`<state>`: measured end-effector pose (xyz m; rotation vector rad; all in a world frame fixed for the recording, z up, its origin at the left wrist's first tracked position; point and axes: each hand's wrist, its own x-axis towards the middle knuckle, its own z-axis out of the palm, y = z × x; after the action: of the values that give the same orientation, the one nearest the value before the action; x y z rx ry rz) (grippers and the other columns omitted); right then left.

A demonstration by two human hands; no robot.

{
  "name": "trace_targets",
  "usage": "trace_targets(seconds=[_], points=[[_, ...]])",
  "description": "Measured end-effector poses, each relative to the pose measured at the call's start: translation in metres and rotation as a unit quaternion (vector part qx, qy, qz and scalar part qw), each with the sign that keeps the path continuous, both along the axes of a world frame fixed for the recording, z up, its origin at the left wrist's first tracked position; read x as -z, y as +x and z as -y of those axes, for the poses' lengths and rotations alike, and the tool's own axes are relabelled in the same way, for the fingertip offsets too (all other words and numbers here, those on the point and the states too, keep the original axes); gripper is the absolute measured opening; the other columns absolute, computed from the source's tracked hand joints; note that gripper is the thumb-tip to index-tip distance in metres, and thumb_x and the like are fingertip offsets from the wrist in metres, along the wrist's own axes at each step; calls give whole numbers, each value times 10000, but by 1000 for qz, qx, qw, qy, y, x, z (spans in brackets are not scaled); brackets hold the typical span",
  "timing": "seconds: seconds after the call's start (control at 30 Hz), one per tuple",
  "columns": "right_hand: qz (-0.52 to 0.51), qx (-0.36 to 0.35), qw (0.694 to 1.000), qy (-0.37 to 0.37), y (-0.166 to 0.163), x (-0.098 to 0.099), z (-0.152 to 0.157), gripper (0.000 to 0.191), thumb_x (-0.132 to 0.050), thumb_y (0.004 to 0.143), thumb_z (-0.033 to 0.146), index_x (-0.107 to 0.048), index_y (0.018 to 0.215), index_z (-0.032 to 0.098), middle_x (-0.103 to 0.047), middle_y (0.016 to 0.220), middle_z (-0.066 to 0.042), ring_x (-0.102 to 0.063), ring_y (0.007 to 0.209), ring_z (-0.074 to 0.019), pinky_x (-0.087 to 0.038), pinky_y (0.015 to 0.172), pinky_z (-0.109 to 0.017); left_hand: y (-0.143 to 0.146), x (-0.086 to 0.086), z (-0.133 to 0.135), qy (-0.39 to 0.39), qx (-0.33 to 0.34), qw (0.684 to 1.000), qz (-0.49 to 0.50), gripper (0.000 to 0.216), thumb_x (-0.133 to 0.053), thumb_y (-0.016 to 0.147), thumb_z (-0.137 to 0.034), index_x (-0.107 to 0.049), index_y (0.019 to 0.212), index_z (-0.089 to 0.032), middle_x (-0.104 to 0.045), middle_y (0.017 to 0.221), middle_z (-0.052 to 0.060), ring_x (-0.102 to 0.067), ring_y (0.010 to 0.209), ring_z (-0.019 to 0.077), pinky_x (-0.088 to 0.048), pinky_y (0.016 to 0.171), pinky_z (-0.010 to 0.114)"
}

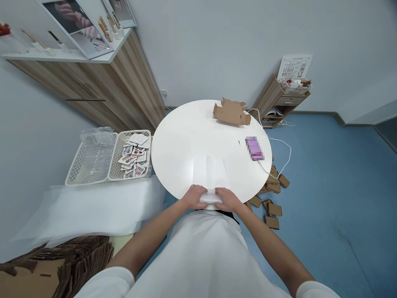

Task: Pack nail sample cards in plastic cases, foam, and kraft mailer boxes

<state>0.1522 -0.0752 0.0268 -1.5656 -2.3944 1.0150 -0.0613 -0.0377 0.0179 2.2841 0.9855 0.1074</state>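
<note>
Fingers of left hand (195,197) and right hand (228,200) clamp the white sheet (211,179) between them. Folding appears in hand; the next move calls for even tension.

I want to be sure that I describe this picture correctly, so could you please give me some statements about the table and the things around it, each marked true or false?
1. The left hand and right hand both hold the white sheet. True.
2. The carton is on the floor. False: it is on the table.
3. Small boxes lie on the floor. True.
4. The basket of cards is right of the table. False: it is on the left.
5. The hands touch each other. False: they are apart.
</note>
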Motion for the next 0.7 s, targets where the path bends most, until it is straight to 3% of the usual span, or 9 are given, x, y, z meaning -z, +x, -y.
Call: trace_targets(seconds=[0.13,0.3,0.47,0.7], points=[[-33,23,998,-39,3,-4,0,348,-561,688,329,-496,1007,206,-581,987,-62,-517,888,-211,-382,766,-318,-1,0,2,-30,-29,999,13,429,-558,653,-453,-563,1015,-223,-580,1003,56,-502,967,245,-328,868,358],[-80,75,989,-102,10,-12,-39,252,-503,746,404,-578,890,210,-606,939,-47,-543,848,-188,-399,726,-298,-3,-3,-26,-106,-106,988,40,398,-449,731,-539,-636,922,-244,-569,1014,50,-517,951,211,-382,826,310],[-80,149,973,-157,15,-7,-65,300,-461,761,467,-608,824,214,-629,912,-41,-558,828,-195,-411,698,-301,-15,4,-46,-191,-212,955,83,433,-486,716,-524,-601,988,-208,-604,1007,44,-549,900,195,-420,769,281],[-59,258,955,-132,23,11,-75,216,-528,713,355,-589,871,221,-616,955,-30,-557,869,-189,-423,728,-288,-14,20,-58,-154,-334,929,30,320,-561,686,-411,-603,914,-191,-617,835,36,-564,765,177,-422,658,265]])
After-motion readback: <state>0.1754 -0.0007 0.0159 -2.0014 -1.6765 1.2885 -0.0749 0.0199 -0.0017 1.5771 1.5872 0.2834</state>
